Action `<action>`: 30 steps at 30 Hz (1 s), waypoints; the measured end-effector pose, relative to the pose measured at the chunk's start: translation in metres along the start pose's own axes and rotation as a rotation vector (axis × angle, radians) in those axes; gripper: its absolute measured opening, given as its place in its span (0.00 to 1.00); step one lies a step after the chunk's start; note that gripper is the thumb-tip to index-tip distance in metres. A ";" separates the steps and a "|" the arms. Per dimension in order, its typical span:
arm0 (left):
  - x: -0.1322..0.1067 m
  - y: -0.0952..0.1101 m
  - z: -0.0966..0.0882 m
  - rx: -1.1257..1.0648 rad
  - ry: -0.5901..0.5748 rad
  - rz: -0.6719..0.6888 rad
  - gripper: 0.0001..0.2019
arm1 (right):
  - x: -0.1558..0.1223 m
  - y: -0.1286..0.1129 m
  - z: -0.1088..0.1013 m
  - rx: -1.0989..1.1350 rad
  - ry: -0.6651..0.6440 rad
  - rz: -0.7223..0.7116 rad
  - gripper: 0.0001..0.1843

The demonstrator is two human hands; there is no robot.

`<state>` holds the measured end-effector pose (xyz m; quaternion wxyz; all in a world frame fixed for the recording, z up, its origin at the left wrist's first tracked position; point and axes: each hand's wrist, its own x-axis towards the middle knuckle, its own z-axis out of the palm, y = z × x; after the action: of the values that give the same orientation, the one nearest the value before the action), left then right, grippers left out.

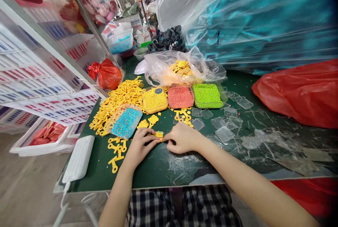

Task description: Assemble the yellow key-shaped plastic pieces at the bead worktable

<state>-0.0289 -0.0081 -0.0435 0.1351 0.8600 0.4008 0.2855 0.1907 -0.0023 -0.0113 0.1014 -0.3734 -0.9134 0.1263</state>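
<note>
My left hand [140, 145] pinches a small yellow plastic piece [159, 135] with blue and red spots, low over the green tabletop. From the other side comes my right hand [182, 137], its thumb and forefinger closed at the edge of that piece. Whatever those fingers hold is too small to make out. Just beyond my left hand lie similar yellow pieces [148, 121] and a clear tray of blue beads [126, 122]. Further back stand trays of yellow beads [154, 100], pink beads [180, 96] and green beads [207, 95].
A heap of yellow plastic parts [120, 96] spreads at left, with a white power bank-like box [79, 158] near the edge. Clear plastic squares [225, 133] lie at right. An open plastic bag [182, 68], red bags [298, 89] and crates [63, 107] surround the work area.
</note>
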 end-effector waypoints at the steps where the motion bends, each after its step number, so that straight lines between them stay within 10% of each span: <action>1: 0.000 -0.001 0.001 0.018 0.004 0.016 0.10 | 0.000 -0.001 -0.001 -0.010 -0.016 0.008 0.13; 30: 0.001 -0.001 -0.001 0.010 0.087 -0.014 0.08 | 0.001 0.005 -0.001 -0.023 -0.022 0.023 0.13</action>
<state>-0.0299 -0.0067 -0.0432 0.1151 0.8447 0.4136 0.3196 0.1933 0.0022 -0.0121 0.0855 -0.3836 -0.9116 0.1209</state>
